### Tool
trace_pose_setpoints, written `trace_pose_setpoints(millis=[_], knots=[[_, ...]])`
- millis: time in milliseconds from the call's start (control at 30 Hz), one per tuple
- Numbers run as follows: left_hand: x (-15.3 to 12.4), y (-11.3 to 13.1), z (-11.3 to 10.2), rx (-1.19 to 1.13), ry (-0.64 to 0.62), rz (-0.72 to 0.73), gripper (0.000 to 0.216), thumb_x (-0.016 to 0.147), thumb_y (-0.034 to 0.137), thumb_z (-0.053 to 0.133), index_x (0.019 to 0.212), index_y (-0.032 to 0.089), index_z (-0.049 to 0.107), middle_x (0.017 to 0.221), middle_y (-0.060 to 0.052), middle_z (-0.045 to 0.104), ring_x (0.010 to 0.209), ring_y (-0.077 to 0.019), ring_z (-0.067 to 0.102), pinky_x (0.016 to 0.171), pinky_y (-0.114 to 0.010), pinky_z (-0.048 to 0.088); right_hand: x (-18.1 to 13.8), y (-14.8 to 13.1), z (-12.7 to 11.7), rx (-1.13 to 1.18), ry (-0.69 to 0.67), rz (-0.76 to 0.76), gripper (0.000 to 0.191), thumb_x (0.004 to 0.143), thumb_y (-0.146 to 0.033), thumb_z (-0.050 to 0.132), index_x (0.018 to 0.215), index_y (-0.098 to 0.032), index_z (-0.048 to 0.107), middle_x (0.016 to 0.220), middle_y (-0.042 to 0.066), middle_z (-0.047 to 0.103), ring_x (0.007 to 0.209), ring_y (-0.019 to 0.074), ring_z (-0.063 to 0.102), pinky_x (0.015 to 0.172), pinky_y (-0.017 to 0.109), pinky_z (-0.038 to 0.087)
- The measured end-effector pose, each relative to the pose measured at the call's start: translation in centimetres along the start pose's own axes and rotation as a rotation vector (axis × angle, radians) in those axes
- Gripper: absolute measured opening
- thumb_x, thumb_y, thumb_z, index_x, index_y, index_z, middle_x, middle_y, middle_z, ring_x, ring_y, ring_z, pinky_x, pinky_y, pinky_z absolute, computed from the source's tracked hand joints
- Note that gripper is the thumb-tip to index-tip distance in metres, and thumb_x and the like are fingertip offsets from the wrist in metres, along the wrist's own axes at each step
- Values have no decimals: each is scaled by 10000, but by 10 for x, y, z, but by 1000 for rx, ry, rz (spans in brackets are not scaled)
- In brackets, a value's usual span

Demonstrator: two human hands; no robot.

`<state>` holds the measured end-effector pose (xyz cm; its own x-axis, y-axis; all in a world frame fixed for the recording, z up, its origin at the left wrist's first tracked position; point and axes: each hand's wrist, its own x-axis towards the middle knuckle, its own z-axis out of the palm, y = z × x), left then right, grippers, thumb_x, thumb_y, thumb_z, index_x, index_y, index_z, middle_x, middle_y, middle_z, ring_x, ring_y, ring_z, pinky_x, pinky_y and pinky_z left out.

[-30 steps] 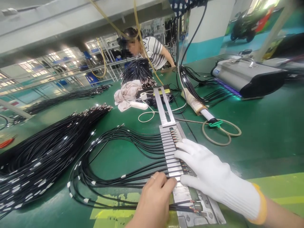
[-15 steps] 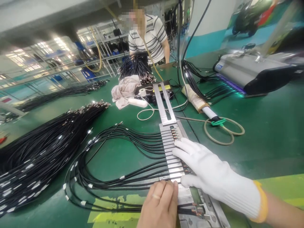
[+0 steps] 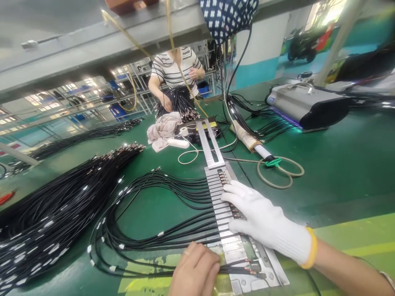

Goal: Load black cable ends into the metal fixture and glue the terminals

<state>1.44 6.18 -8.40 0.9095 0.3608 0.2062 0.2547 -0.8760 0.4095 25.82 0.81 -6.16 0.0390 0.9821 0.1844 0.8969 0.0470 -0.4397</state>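
A row of thin black cables (image 3: 185, 224) lies across a slotted metal fixture (image 3: 237, 246), their stripped ends with small metal and coloured tips at its right side. My right hand (image 3: 262, 218), in a white glove with a yellow cuff, rests on the fixture with fingers spread over several cable ends, partly hiding them. Bare and curled, my left hand (image 3: 196, 269) closes on the lowest few cables just left of the fixture; its fingertips are mostly hidden. Those cables come out beyond it and end at the fixture's near end.
A thick black cable bundle (image 3: 70, 201) covers the left of the green table. Beyond the fixture are a slotted metal plate (image 3: 211, 152), a crumpled cloth (image 3: 163, 129) and a black box. A grey machine (image 3: 304, 105) glows purple at right. Across the table stands a co-worker (image 3: 175, 74).
My left hand has moved slightly left and down, off the fixture's edge. My right hand stays on the cable ends. The view has tilted up, and the co-worker's arms have moved.
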Motion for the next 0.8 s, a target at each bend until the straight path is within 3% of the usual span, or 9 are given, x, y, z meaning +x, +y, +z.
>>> trace_pose_setpoints(millis=[233, 433, 533, 800], knots=[[13, 13, -14, -254, -83, -209, 162, 958, 159, 505, 902, 207, 649, 857, -27, 671, 820, -177, 620, 762, -290, 477, -1, 6, 5, 44, 4, -25, 538, 766, -180, 715, 1296, -149, 629, 1475, 147, 517, 1413, 320, 402, 1158, 490, 365], [18, 16, -14, -395, -74, -465, 229, 977, 282, 454, 836, 190, 610, 821, -25, 649, 769, -167, 592, 705, -255, 440, 3, 12, -2, 365, 103, 254, 413, 859, -324, 620, 1269, -275, 633, 1423, 30, 574, 1280, 255, 552, 1106, 458, 425], [21, 19, -14, -477, -86, -563, 230, 961, 280, 454, 796, 184, 581, 781, -16, 635, 750, -163, 582, 685, -239, 429, 3, 12, -5, 425, 116, 315, 376, 883, -361, 555, 1243, -290, 638, 1383, 12, 604, 1231, 249, 585, 1112, 458, 405], [25, 21, -7, -188, 43, -380, 239, 1010, 245, 418, 846, 205, 588, 826, -16, 609, 784, -180, 575, 740, -284, 423, 5, 8, -6, 447, 143, 324, 340, 852, -344, 528, 1154, -284, 672, 1312, 13, 645, 1181, 255, 605, 1082, 436, 423]])
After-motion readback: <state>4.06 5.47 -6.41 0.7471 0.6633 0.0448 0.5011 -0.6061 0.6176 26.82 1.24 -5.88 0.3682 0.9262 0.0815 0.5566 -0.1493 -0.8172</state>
